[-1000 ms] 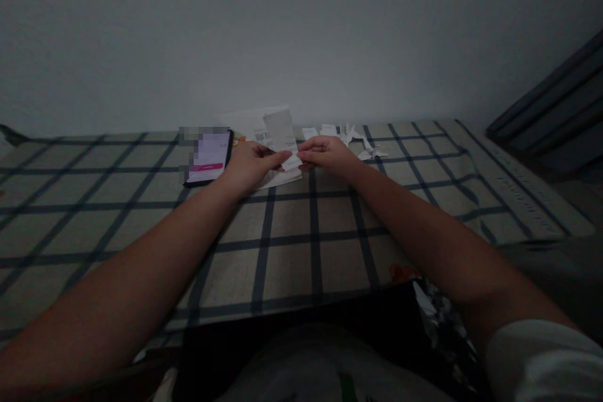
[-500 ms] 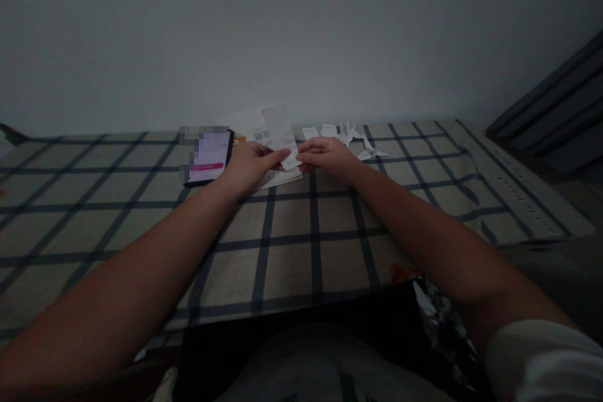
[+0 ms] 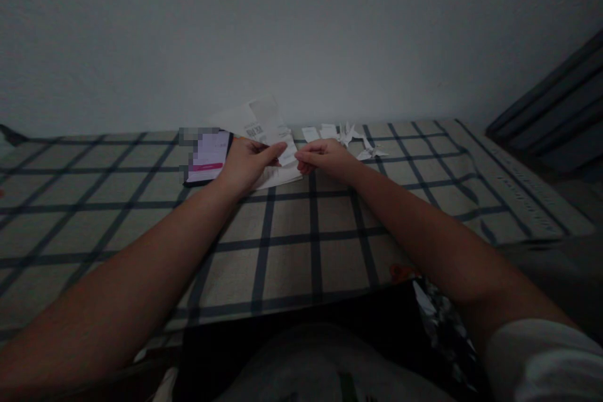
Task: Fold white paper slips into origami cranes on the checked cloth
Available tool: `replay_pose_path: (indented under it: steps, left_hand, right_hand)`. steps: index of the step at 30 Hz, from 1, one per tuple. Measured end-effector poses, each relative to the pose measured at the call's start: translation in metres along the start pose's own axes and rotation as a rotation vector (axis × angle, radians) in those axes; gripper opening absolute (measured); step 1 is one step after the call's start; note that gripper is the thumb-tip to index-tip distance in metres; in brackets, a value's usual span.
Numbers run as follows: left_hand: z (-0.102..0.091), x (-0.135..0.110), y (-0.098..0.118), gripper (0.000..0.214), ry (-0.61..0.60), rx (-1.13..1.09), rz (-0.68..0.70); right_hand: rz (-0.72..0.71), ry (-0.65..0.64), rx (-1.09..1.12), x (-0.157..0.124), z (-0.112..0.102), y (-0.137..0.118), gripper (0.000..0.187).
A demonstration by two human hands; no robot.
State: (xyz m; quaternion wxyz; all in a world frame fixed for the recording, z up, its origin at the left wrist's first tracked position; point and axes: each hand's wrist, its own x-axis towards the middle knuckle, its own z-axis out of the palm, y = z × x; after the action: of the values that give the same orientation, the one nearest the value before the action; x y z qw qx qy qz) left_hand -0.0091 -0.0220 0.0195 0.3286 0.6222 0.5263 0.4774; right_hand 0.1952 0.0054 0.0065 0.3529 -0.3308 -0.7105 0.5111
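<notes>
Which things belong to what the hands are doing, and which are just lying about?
In hand: paper slip, pinched by left hand and right hand.
Lying about: phone, paper squares, folded paper figures, sheet under the hands, checked cloth.

The paper slip [image 3: 272,132] pinched between your left hand [image 3: 247,163] and right hand [image 3: 327,157] has flopped from upright, its top now sagging toward the phone [image 3: 207,157].
</notes>
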Motion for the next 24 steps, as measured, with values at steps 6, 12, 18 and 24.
replay_pose_path:
  steps: [6, 12, 18, 24]
  left_hand:
    - [0.003, 0.004, -0.011, 0.028, 0.019, -0.116, -0.043]
    - [0.002, 0.011, -0.027, 0.031, 0.042, -0.135, -0.038]
    - [0.0, 0.012, -0.028, 0.035, 0.014, -0.137, -0.028]
    - [-0.003, 0.007, -0.021, 0.034, -0.156, -0.059, -0.049]
  right_hand:
    - [-0.061, 0.054, -0.086, 0.002, 0.001, 0.004, 0.023]
    - [-0.111, 0.026, -0.157, -0.001, 0.001, 0.002, 0.029]
    - [-0.115, 0.022, -0.164, -0.001, 0.002, 0.001, 0.024]
    - [-0.093, 0.012, -0.019, 0.001, 0.002, 0.002, 0.022]
